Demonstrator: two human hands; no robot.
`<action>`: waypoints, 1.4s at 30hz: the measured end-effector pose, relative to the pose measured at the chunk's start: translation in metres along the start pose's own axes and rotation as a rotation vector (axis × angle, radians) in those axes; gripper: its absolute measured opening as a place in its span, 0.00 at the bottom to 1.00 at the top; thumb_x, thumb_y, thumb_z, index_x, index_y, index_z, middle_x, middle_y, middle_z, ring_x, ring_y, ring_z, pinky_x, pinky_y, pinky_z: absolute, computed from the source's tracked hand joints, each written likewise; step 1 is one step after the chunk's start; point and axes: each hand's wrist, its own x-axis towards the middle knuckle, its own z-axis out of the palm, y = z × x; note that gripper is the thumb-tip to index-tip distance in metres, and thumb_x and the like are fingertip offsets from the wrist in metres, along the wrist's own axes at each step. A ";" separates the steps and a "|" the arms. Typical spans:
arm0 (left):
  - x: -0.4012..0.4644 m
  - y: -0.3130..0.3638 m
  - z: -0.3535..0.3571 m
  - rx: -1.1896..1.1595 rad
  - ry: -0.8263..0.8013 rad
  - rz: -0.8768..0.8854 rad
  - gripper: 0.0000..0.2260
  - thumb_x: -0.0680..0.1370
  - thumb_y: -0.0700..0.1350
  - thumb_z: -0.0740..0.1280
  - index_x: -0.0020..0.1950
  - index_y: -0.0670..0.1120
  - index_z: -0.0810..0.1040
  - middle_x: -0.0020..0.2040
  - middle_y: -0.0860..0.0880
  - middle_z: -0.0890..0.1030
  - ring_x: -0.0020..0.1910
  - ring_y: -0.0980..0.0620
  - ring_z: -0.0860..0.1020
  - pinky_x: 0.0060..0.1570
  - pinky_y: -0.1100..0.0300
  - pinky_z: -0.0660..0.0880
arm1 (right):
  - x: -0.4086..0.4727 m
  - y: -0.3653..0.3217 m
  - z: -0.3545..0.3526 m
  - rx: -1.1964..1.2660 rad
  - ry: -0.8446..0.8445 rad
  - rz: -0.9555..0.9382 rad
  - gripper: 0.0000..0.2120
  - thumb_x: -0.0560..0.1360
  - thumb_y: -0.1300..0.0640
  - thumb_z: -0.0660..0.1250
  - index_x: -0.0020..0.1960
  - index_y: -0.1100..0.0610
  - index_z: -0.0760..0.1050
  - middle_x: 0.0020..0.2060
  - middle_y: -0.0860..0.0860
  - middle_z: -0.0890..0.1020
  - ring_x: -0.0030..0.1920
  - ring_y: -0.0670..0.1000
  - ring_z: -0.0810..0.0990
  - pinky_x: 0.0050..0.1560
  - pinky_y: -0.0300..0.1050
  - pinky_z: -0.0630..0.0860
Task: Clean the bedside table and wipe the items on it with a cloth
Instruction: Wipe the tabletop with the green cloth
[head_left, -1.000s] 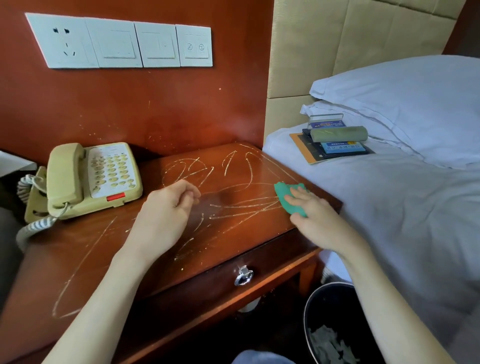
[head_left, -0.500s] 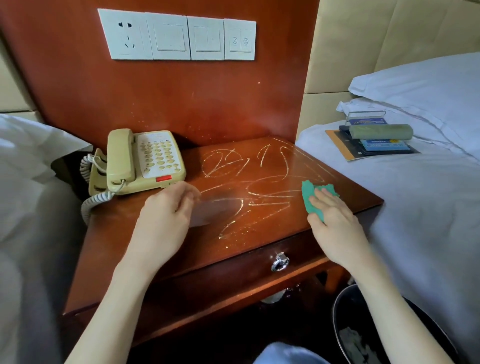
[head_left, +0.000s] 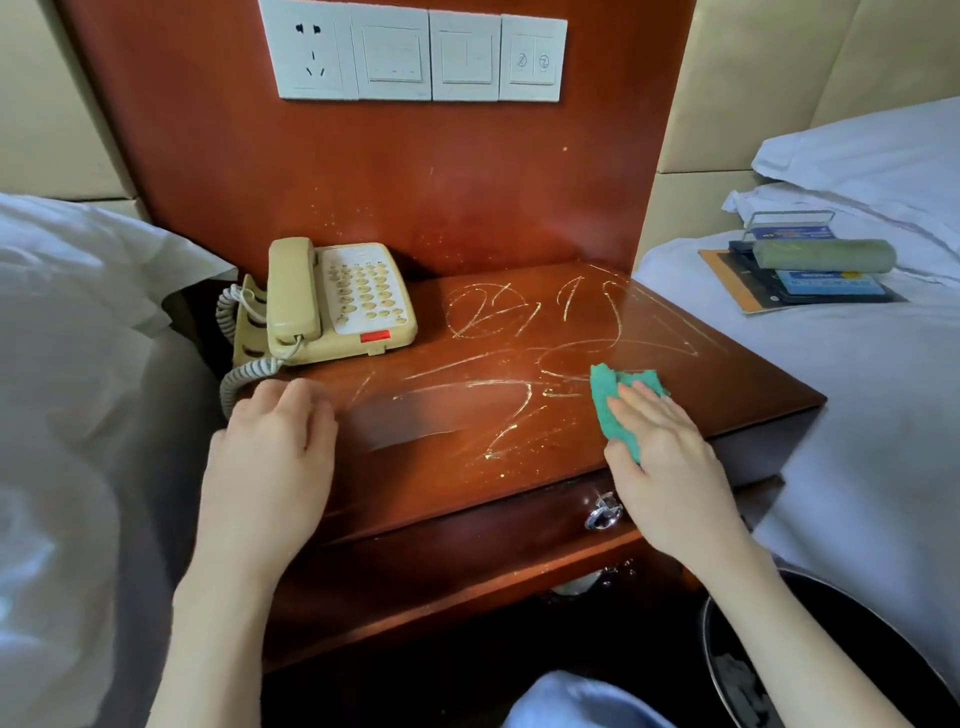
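Hands: right hand (head_left: 667, 462) flat, pressing one green cloth (head_left: 615, 410); left hand (head_left: 270, 457) loose on table (head_left: 727, 384); one telephone (head_left: 337, 301).

Soft, even daylight fills the scene, brightest on the white bed linen (head_left: 857, 395) right of the glossy red-brown wooden bedside table (head_left: 727, 374). The tabletop shows sheen. Below it lies deep shadow. Wide-angle bending warps the edges; the near hands blur slightly.
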 end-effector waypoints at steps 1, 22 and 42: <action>-0.001 -0.005 -0.002 0.040 -0.022 -0.031 0.10 0.80 0.45 0.58 0.55 0.46 0.78 0.56 0.46 0.77 0.55 0.41 0.73 0.52 0.45 0.71 | -0.002 -0.009 0.005 -0.001 0.008 0.001 0.22 0.77 0.58 0.61 0.70 0.61 0.69 0.71 0.55 0.69 0.73 0.52 0.63 0.70 0.40 0.47; 0.000 -0.056 0.003 -0.672 -0.098 -0.478 0.22 0.81 0.52 0.59 0.76 0.56 0.60 0.74 0.55 0.66 0.69 0.55 0.67 0.70 0.55 0.62 | -0.011 -0.044 0.009 0.007 -0.057 -0.048 0.21 0.76 0.58 0.63 0.69 0.59 0.70 0.69 0.53 0.71 0.72 0.51 0.65 0.70 0.45 0.53; -0.001 -0.057 0.003 -0.726 -0.027 -0.527 0.21 0.81 0.52 0.59 0.74 0.51 0.65 0.71 0.50 0.71 0.68 0.51 0.70 0.70 0.50 0.65 | -0.025 -0.088 0.026 0.185 -0.060 -0.253 0.23 0.76 0.60 0.63 0.70 0.57 0.68 0.70 0.50 0.69 0.70 0.41 0.58 0.70 0.41 0.56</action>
